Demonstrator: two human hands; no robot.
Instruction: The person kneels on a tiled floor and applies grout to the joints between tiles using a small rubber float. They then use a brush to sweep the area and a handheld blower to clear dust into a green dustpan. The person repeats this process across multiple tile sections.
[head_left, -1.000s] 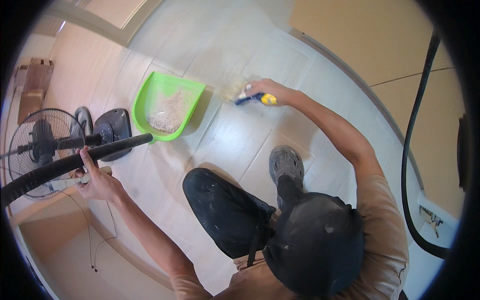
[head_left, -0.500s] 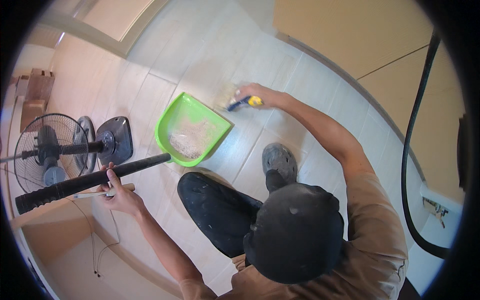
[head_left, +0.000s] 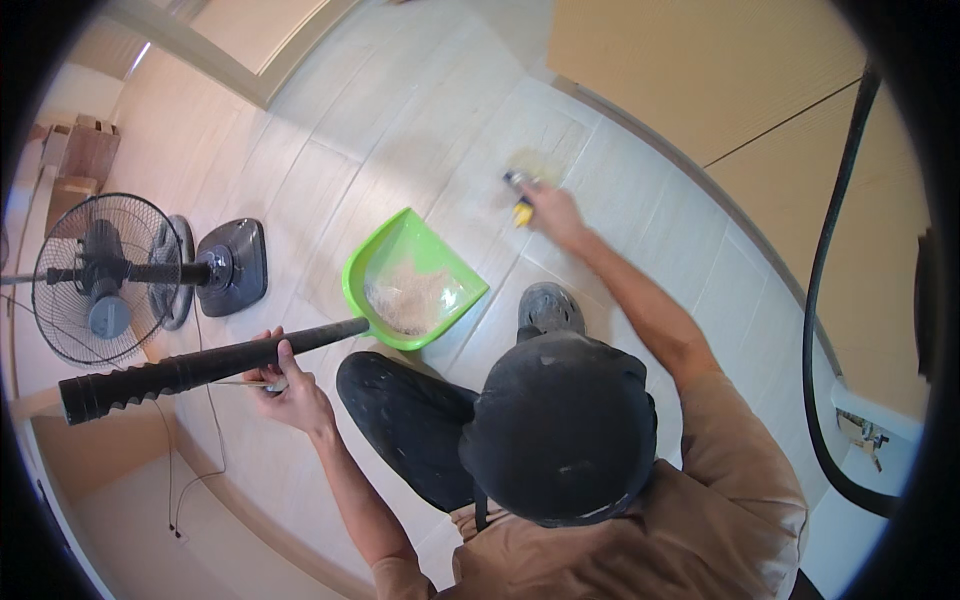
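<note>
My left hand (head_left: 298,402) is closed around the long black handle (head_left: 200,370) of a green dustpan (head_left: 440,258). A thin, pale tool (head_left: 268,384), its kind unclear, is held in the same fingers beneath the handle. The dustpan lies on the tiled floor, with a heap of light brown dust (head_left: 405,300) inside it. Beyond its open edge, to the right, my right hand (head_left: 556,216) grips a hand brush (head_left: 523,212) with a yellow and dark handle. Its pale bristles are smeared by motion close to the floor.
A black standing fan (head_left: 108,270) with a dark base (head_left: 232,268) lies on the left. Tan panels (head_left: 690,70) border the floor at upper right, and a black hose (head_left: 818,330) hangs before them. My knee (head_left: 385,395) and shoe (head_left: 550,308) are near the dustpan.
My right hand has moved the brush rightward, farther from the dustpan, and the brush has turned. The dustpan and my left hand have shifted a little right; the whole view has also shifted slightly.
</note>
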